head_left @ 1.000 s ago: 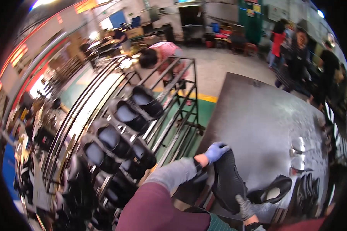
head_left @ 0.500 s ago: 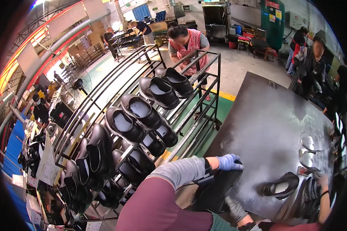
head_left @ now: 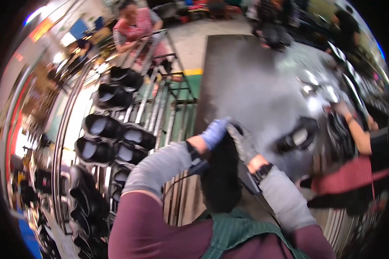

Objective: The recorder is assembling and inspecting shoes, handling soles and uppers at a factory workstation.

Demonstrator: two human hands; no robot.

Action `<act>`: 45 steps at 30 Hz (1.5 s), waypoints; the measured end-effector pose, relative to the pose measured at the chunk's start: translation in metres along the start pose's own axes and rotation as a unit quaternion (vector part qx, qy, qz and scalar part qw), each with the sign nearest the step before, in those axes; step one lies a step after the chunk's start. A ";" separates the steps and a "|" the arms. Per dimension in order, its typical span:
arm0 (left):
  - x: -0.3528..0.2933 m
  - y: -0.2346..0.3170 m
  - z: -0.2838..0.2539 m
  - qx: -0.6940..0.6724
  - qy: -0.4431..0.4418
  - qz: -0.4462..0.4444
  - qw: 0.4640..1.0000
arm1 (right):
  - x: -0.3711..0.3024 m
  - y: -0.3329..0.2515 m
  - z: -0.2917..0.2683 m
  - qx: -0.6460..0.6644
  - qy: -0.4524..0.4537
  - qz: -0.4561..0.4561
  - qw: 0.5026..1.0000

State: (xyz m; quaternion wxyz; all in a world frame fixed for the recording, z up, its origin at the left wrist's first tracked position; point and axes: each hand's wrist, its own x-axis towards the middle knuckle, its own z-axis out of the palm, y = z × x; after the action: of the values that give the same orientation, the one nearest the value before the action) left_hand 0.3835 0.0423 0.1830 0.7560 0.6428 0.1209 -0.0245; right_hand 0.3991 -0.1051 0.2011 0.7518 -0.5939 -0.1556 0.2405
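Note:
In front of my green apron [head_left: 233,231] a long black shoe [head_left: 221,179] points away from me, blurred, with little detail showing. My left hand [head_left: 215,133], in a bluish glove, is closed at its far end. From the other side my right hand [head_left: 243,141], in a grey glove, grips the same end, its fingers close to the left ones. Both forearms wear grey sleeves, with a dark band at each wrist. Another black shoe [head_left: 299,134] with a pale insole lies on the dark table to the right.
A metal rack [head_left: 149,116] full of black shoes stands on the left. The grey table [head_left: 246,77] extends ahead. At right, a co-worker's gloved hand [head_left: 342,109] is over stacked black pieces [head_left: 339,131]. A person in a red checked apron [head_left: 134,30] stands behind the rack.
The view has swung, so rack and table sit further left. My right hand has moved up from low on the shoe to its far end beside my left hand.

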 end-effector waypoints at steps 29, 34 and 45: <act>-0.177 -0.086 0.094 -0.185 0.195 -0.039 0.962 | -0.012 0.001 -0.204 -0.646 0.146 -0.149 0.734; -0.098 -0.050 0.018 -0.113 0.097 -0.099 0.984 | -0.009 0.037 -0.226 -0.652 0.063 0.045 0.755; 0.135 0.008 0.034 0.042 -0.192 -0.217 0.956 | -0.099 0.046 -0.221 -0.635 0.105 0.053 0.763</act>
State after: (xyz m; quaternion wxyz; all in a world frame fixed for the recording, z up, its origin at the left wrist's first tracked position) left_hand 0.5207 0.0264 0.1666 0.7135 0.6156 0.1087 -0.3165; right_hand 0.4230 -0.3324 0.1073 0.2001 -0.9644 -0.1610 0.0624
